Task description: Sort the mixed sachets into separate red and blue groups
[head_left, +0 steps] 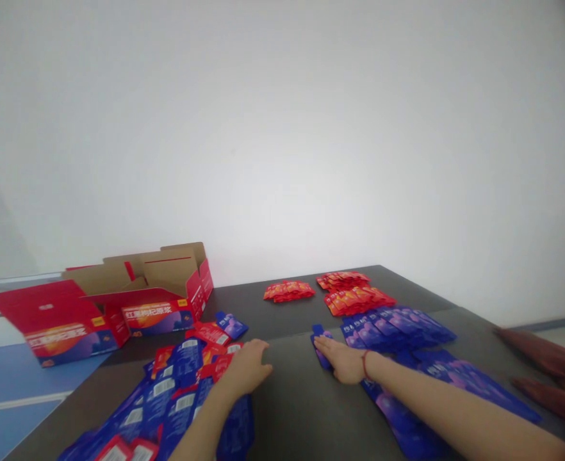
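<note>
Resting open, R hand (343, 362) fingers lie on blue sachet (318, 331), prob. no grip; L hand (246, 369) empty beside blue packs (177, 365).

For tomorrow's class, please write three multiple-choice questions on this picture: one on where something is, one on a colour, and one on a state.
1. Where is the carton?
A. Left end of the table
B. Right end of the table
C. On the floor

2. What colour are the sachets in rows beyond the right hand?
A. Green
B. Blue
C. Yellow

3. How is the left hand?
A. Clenched in a fist
B. Inside the carton
C. Open, holding nothing

Answers:
1. A, the carton stands at the table's left end.
2. B, their wrappers show blue.
3. C, its fingers are spread with nothing in them.
</note>
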`<action>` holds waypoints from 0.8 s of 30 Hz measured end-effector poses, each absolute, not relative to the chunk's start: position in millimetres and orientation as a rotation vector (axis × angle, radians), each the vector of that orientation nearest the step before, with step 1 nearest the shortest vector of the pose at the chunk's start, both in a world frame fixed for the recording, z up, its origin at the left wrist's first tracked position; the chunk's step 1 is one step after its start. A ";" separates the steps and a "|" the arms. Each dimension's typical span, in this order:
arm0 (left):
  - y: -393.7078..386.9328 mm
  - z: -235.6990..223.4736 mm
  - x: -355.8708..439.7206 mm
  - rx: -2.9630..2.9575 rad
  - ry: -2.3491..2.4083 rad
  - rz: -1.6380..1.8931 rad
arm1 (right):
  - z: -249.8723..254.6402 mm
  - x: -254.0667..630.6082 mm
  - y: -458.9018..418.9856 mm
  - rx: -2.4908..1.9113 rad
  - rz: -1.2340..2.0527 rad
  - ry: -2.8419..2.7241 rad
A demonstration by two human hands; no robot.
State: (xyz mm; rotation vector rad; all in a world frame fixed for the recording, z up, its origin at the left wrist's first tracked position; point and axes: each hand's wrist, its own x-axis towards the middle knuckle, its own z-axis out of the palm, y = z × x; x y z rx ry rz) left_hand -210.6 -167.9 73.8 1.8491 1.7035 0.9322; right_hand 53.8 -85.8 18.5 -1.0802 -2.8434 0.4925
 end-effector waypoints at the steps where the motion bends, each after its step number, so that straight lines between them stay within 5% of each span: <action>1: -169.9 77.0 -219.3 1.902 1.801 0.877 | 20.1 54.2 -86.3 -1.086 0.502 -2.859; 14: -165.8 65.4 -228.1 1.990 2.102 0.613 | 49.9 -8.7 -126.3 -0.884 0.479 -2.603; 24: -175.0 98.2 -215.1 2.174 1.578 0.261 | 37.8 -62.4 -148.5 -1.056 1.186 -1.917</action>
